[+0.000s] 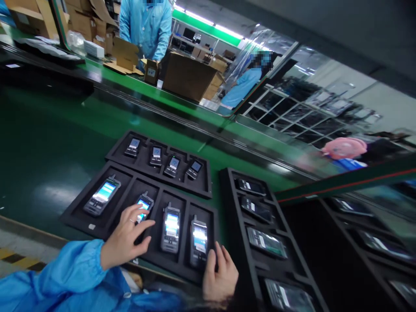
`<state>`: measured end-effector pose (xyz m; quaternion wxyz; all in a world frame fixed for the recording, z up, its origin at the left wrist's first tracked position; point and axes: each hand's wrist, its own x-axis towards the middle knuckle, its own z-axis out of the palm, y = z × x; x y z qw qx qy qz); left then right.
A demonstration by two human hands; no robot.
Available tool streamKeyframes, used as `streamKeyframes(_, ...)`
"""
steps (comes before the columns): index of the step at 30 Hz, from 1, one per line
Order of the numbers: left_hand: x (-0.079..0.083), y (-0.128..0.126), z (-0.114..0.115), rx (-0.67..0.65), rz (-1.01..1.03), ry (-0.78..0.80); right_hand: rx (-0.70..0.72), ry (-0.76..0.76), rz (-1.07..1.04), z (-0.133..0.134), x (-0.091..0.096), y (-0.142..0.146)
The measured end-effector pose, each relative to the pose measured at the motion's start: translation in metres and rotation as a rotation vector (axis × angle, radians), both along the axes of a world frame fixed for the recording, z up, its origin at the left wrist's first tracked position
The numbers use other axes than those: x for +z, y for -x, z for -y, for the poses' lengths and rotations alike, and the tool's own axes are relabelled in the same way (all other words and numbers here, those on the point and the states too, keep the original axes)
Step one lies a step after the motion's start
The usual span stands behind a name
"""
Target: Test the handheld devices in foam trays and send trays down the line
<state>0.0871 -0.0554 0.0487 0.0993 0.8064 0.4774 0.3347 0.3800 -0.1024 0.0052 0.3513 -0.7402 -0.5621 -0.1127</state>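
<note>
Touching one of four handsets point(144, 203), left hand point(125, 240), possibly tapping

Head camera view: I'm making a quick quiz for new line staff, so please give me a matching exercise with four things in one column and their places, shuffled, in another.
1. left hand
2. right hand
3. far tray
4. cardboard box

A. across the green belt, beside a person in a blue coat
B. fingers on the second handset from the left in the near tray
C. at the near tray's front right corner, beside the rightmost handset
D. behind the near tray, holding four small handsets

Pairs: 1-B, 2-C, 3-D, 4-A
</note>
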Motion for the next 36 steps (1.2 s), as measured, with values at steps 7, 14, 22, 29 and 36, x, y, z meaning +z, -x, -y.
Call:
streamKeyframes(7,-0.015,-0.066,0.014,-0.195,-0.053,-0.051,0.125,-0.075,-0.121,0.025,-0.009,0.010)
streamKeyframes(14,-0.025,-0.066,0.014,-0.151,-0.169,-0.105,0.223,-0.075,-0.092,0.032,-0.006,0.011)
streamKeyframes(22,-0.025,-0.069,0.013,-0.153,-0.210,-0.152,0.194,-0.105,-0.059,0.029,-0.007,0.013)
streamKeyframes(29,-0.025,-0.069,0.013,-0.158,-0.174,-0.150,0.175,-0.064,-0.038,0.025,-0.005,0.013)
streamKeyframes(36,-0.025,-0.069,0.014,-0.152,-0.190,-0.141,0.177,-0.050,0.009,0.026,-0.005,0.016)
